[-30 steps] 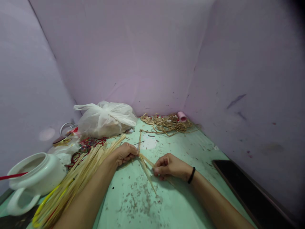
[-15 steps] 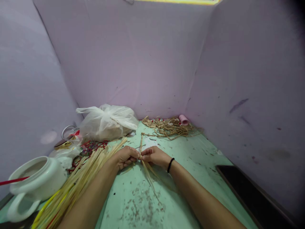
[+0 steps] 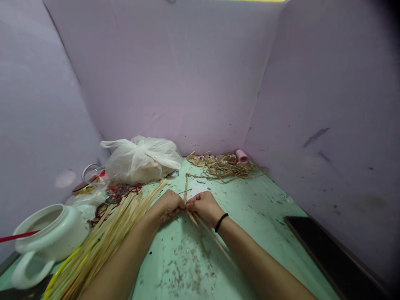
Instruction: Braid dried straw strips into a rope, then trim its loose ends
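Near the middle of the green table, my left hand (image 3: 171, 204) and my right hand (image 3: 204, 206) meet, fingertips pinched on a thin straw braid (image 3: 186, 189). The braid runs from my fingers away to a pale bent corner, then right toward a tangle of braided cord (image 3: 229, 166). Loose straw ends (image 3: 214, 239) trail from under my right hand toward me, blurred. A black band sits on my right wrist. My left forearm lies beside a bundle of long dry straw strips (image 3: 115, 225). Which strands each finger grips is hidden.
At left stand a white pot (image 3: 46, 229) with a handle and a red stick in it, and a knotted white plastic bag (image 3: 143, 160) farther back. A pink thread spool (image 3: 241, 156) lies by the cord. A dark flat tray-like object (image 3: 328, 254) rests at right against the wall.
My hands stay together at the braid's end, with the fingers curled in more. The loose straw ends have swung to the right, under my right wrist. The camera has tilted slightly.
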### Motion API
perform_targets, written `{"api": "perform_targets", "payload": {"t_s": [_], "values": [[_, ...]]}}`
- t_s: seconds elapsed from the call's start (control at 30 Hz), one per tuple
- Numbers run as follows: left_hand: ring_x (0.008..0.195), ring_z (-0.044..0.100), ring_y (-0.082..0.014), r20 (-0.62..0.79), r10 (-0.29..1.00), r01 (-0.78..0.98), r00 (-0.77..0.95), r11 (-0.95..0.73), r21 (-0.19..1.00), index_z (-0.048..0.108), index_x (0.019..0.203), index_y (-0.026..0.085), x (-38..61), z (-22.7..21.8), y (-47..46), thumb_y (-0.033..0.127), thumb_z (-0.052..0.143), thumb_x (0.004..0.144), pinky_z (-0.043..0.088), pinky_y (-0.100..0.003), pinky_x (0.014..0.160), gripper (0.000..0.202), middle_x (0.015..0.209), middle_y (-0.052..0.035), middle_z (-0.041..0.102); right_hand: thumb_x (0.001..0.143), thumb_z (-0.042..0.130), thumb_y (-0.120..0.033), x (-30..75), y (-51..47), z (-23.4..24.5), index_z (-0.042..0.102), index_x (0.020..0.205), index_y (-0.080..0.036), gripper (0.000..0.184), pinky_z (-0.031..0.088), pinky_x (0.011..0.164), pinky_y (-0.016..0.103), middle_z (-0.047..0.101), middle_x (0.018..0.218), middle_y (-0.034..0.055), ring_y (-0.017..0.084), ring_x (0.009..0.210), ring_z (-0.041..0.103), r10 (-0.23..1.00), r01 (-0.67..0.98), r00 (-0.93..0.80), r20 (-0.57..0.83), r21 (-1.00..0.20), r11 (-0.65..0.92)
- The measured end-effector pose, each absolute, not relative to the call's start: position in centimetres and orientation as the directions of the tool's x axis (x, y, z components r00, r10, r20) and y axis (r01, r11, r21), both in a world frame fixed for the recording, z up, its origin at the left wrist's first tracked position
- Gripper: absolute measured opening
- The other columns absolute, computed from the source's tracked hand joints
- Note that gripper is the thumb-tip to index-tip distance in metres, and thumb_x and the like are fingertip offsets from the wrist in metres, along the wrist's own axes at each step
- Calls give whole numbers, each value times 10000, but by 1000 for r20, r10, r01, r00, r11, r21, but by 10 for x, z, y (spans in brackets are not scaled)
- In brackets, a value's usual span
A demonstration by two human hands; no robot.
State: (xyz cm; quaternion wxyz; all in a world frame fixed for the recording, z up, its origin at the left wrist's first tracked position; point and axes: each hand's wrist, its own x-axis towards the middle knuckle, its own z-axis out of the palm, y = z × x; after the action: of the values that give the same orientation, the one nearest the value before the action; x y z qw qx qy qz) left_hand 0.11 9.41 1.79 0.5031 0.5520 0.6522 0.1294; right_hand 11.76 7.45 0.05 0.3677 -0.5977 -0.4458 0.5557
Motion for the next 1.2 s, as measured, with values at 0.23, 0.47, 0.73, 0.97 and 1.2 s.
{"api": "perform_targets", "payload": {"t_s": [0.23, 0.47, 0.73, 0.97, 1.2], "values": [[276, 180, -24, -591, 779, 440, 210, 465, 768, 359, 385, 162, -9, 7, 104, 196, 493, 559, 63, -197, 325, 222, 309, 56, 280, 542, 564, -88, 103, 63, -16, 569, 519, -148, 65, 376, 393, 204, 545, 432, -13, 100, 390, 484, 946, 72, 204, -253, -960, -272], [279, 202, -21, -550, 760, 402, 346, 410, 819, 405, 479, 168, -21, -1, 112, 302, 559, 538, 47, -198, 311, 213, 382, 65, 353, 565, 567, -133, 103, 61, -22, 606, 578, -135, 42, 348, 411, 209, 557, 465, 1, 95, 414, 468, 958, 49, 169, -231, -969, -243], [285, 180, -20, -472, 767, 426, 434, 286, 858, 361, 439, 176, -27, 3, 110, 309, 601, 517, 45, -191, 306, 285, 336, 85, 278, 616, 468, -62, 113, 56, 2, 600, 690, -105, 157, 460, 555, 228, 640, 653, 72, 117, 574, 597, 866, -212, -103, -489, -840, -500], [274, 214, -32, -471, 768, 442, 434, 274, 854, 491, 519, 156, -34, -3, 115, 285, 579, 517, 82, -190, 296, 156, 351, 80, 340, 629, 385, -122, 126, 65, 2, 586, 778, -68, 256, 479, 628, 268, 639, 662, 116, 145, 583, 617, 752, -307, -395, -527, -696, -649], [283, 186, -28, -445, 821, 519, 357, 221, 826, 415, 440, 166, -26, 2, 109, 232, 570, 497, 74, -200, 320, 178, 308, 86, 286, 647, 402, -174, 133, 66, 7, 487, 887, -136, 257, 474, 600, 283, 637, 664, 101, 166, 577, 625, 735, -292, -461, -496, -697, -654]]}}
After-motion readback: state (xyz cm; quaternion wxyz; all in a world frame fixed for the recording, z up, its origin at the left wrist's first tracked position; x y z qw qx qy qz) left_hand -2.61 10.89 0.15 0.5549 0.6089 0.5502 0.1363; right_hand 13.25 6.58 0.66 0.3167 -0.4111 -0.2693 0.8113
